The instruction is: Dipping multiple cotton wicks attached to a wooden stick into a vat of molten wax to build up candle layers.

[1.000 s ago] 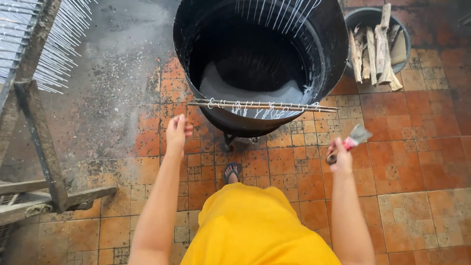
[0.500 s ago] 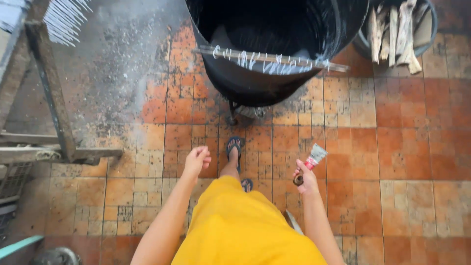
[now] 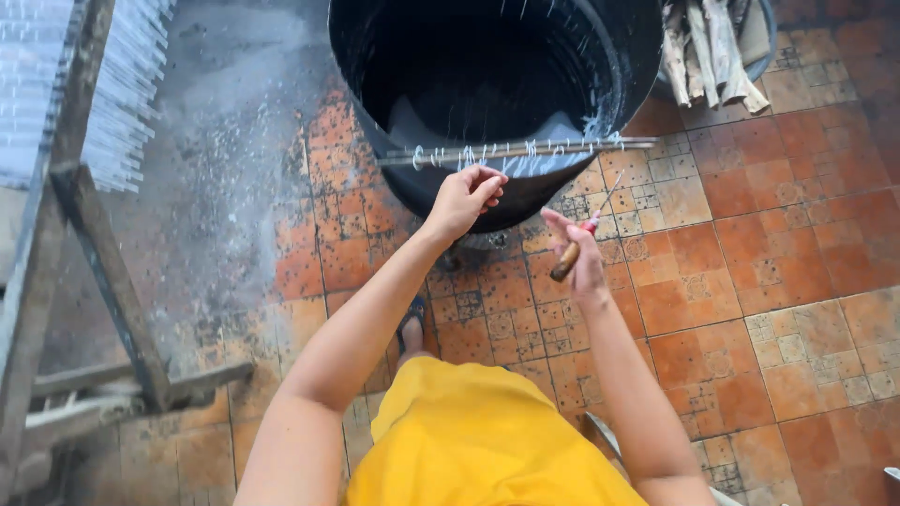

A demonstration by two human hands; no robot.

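Left hand [image 3: 466, 199], lowered half a second ago, now reaches up, fingers curled, to the rod [image 3: 516, 150] across the black drum [image 3: 600, 56]; right hand [image 3: 581, 253], just beside, grips a wooden-handled knife [image 3: 574, 251], raised towards the rod

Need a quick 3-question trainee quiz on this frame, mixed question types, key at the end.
1. True or false: the left hand rests flat on the tiled floor.
2. What does the right hand hold?
A. a knife with a brown handle
B. a sponge
C. a cup
3. Fill in: a long rod hung with white strands lies across the rim of the black ____.

Key: 1 false, it is raised near the rod. 2 A. 3 drum.
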